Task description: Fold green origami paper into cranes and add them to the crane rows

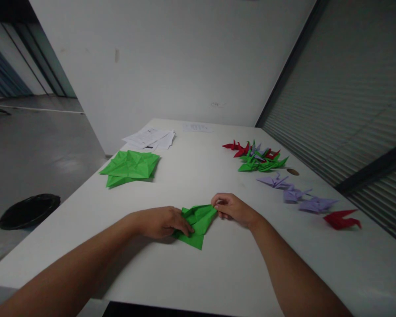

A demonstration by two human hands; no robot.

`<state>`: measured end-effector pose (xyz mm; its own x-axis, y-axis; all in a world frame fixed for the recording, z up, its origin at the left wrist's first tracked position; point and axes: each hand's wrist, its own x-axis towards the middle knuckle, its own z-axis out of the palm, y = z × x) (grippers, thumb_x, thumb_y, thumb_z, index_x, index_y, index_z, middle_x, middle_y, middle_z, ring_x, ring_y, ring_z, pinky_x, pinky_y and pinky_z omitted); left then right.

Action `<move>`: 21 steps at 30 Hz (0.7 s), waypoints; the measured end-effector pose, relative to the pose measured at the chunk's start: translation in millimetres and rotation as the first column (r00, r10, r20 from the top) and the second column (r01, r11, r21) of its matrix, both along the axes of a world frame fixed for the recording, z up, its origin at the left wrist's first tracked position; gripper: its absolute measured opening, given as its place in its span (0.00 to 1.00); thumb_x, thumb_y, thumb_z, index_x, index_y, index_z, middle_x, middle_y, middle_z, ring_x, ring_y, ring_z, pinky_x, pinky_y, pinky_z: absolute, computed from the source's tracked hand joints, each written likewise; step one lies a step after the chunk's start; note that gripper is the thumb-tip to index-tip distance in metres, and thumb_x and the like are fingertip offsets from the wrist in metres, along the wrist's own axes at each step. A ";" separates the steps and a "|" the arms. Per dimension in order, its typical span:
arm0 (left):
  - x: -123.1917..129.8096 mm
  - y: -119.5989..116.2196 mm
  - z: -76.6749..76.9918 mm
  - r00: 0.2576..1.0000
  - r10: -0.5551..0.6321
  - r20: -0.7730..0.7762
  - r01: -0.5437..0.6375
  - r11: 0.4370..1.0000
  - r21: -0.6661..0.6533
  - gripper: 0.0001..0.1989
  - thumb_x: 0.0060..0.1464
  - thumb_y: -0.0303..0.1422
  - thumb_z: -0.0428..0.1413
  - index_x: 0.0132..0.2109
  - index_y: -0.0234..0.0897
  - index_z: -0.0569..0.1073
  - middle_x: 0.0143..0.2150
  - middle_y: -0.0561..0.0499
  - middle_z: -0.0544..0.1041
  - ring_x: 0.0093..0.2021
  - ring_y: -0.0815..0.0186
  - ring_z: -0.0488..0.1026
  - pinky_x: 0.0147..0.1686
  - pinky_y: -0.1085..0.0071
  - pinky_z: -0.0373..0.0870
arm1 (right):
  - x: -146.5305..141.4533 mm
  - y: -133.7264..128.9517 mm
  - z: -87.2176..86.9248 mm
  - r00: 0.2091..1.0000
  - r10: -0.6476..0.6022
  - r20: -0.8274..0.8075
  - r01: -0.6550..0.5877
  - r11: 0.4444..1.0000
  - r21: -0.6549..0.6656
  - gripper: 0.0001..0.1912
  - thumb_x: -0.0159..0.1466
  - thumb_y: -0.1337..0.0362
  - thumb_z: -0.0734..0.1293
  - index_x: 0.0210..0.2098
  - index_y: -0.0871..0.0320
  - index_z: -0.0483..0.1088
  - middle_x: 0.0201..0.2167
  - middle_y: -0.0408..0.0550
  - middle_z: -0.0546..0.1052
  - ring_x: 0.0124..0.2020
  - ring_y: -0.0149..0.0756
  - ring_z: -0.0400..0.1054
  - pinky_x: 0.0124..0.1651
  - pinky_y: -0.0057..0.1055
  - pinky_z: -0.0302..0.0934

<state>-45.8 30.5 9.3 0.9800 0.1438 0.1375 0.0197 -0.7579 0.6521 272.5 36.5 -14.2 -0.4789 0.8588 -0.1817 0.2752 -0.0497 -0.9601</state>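
A partly folded green paper lies on the white table near its front, between my two hands. My left hand rests on the paper's left side, its fingers bent and pressing on it. At the paper's upper right corner, my right hand pinches the tip between thumb and fingers. Creased green sheets lie in a stack farther back on the left.
Folded paper cranes in green, red and purple are heaped at the back right. Several purple cranes and a red one line the right side. Printed papers lie at the back left; a black-lined bin stands on the floor.
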 end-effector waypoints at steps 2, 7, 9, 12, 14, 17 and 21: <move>-0.4 0.9 -0.9 1.000 -0.003 0.004 0.003 1.000 -0.009 0.28 0.52 0.14 0.51 0.55 0.41 0.77 0.58 0.43 0.81 0.57 0.55 0.78 0.59 0.60 0.67 | 3.5 0.6 2.9 0.996 0.088 0.023 -0.089 0.995 0.050 0.14 0.61 0.55 0.73 0.39 0.59 0.75 0.25 0.41 0.73 0.24 0.29 0.63 0.25 0.24 0.53; -1.0 1.9 -2.6 0.999 -0.012 0.031 0.013 1.000 -0.022 0.27 0.52 0.14 0.52 0.53 0.41 0.78 0.57 0.42 0.81 0.56 0.54 0.78 0.58 0.59 0.66 | 3.7 2.8 5.7 0.983 0.171 0.071 -0.180 0.970 0.165 0.14 0.59 0.56 0.75 0.37 0.61 0.79 0.31 0.46 0.76 0.32 0.33 0.66 0.34 0.28 0.59; -0.9 1.7 -2.3 1.000 -0.010 0.025 0.011 1.000 -0.023 0.26 0.52 0.14 0.51 0.53 0.41 0.79 0.57 0.42 0.81 0.56 0.54 0.78 0.58 0.59 0.66 | 2.1 2.4 5.7 0.985 0.144 0.100 -0.157 0.978 0.137 0.12 0.60 0.57 0.74 0.36 0.61 0.79 0.27 0.43 0.74 0.27 0.31 0.64 0.30 0.27 0.56; -0.3 1.2 -1.4 1.000 -0.010 0.011 0.010 1.000 -0.027 0.26 0.52 0.13 0.51 0.52 0.40 0.79 0.58 0.42 0.81 0.57 0.54 0.78 0.59 0.59 0.65 | -0.1 1.2 5.6 0.986 0.095 0.137 -0.107 0.990 0.088 0.10 0.61 0.59 0.72 0.35 0.61 0.78 0.21 0.40 0.70 0.22 0.28 0.59 0.26 0.26 0.51; 0.0 0.8 -1.0 1.000 -0.011 0.008 0.012 0.999 -0.032 0.26 0.52 0.13 0.51 0.52 0.40 0.79 0.58 0.42 0.80 0.57 0.55 0.78 0.60 0.59 0.65 | -1.1 0.8 5.6 0.986 0.068 0.155 -0.082 0.993 0.085 0.10 0.61 0.60 0.72 0.35 0.61 0.77 0.21 0.40 0.70 0.22 0.28 0.60 0.25 0.26 0.51; 0.1 0.7 -1.3 1.000 -0.008 0.016 0.009 0.999 -0.032 0.26 0.51 0.13 0.51 0.52 0.41 0.79 0.58 0.42 0.80 0.57 0.55 0.78 0.60 0.59 0.66 | -2.7 1.1 5.4 0.986 0.046 0.159 -0.060 0.995 0.082 0.10 0.60 0.60 0.72 0.34 0.62 0.77 0.21 0.41 0.71 0.22 0.28 0.61 0.24 0.25 0.51; -0.6 0.9 -2.1 0.999 -0.006 0.034 0.007 1.000 -0.027 0.26 0.51 0.14 0.52 0.52 0.40 0.79 0.57 0.42 0.81 0.56 0.55 0.78 0.59 0.60 0.66 | -7.6 1.0 5.1 0.992 0.003 0.122 -0.011 0.998 0.065 0.08 0.58 0.62 0.72 0.33 0.60 0.73 0.20 0.38 0.69 0.20 0.27 0.60 0.23 0.25 0.51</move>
<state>-46.4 31.4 7.2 0.9758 0.1413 0.1670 -0.0081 -0.7397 0.6729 264.9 37.5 -9.1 -0.4627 0.8675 -0.1828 0.3906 0.0143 -0.9205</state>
